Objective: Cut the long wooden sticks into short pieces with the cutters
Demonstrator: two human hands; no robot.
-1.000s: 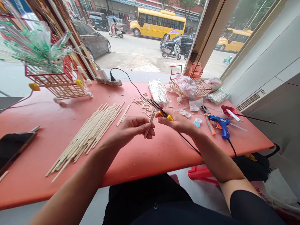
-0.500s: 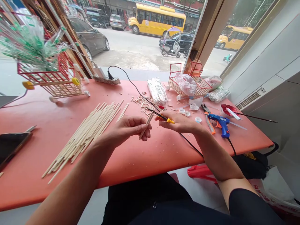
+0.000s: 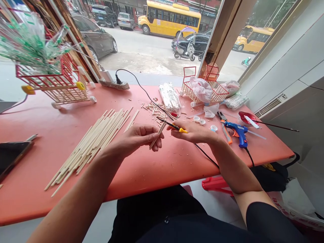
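Note:
My left hand (image 3: 145,135) pinches a pair of short wooden sticks (image 3: 157,135) between thumb and fingers, holding them at a slant above the table. Wrapped in my right hand (image 3: 193,131) is a pair of pliers with yellow grips (image 3: 182,130) and dark jaws, which point left to the sticks' upper ends. Whether the jaws touch the wood, I cannot tell. Long wooden sticks (image 3: 93,143) lie in a loose bundle left of my left hand. Beyond my hands, short cut pieces (image 3: 155,109) are scattered beside a foil-like packet (image 3: 170,97).
A blue glue gun (image 3: 238,132) lies at right, its cord off the edge. Small stick-built carts (image 3: 66,91) stand at the back left and right. A black cable (image 3: 144,88) crosses the pink tabletop (image 3: 152,179). White rings (image 3: 214,128) and a phone-like device (image 3: 12,153) lie there too.
Both hands keep nearly the same pose, with sticks and pliers still held. The whole view has shifted very slightly.

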